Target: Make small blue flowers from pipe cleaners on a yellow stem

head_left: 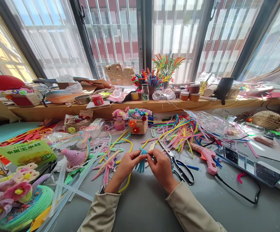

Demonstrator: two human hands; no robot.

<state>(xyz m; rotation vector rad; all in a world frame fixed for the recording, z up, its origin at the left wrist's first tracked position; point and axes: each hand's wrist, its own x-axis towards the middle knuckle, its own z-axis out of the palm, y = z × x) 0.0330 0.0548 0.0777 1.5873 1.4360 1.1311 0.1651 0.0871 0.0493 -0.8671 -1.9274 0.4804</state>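
Note:
Between my two hands is a small bundle of light-blue pipe cleaners (140, 166), with loops at the top and loose ends hanging down. My left hand (129, 162) pinches it from the left, thumb and fingers closed around its upper part. From the right, the closed fingertips of my right hand (161, 166) press on the same bundle. Just right of my right hand lie large black-handled scissors (184, 170), blades pointing up and left. A pink hot glue gun (209, 159) rests further right.
Behind my hands are a heap of coloured pipe cleaners (178, 132) and a small woven basket (138, 126) of fuzzy flowers. Clear glue sticks (74, 190) and a green flower-topped piece (31, 206) lie left. A phone (248, 166) lies at right. Jars line the windowsill (120, 107).

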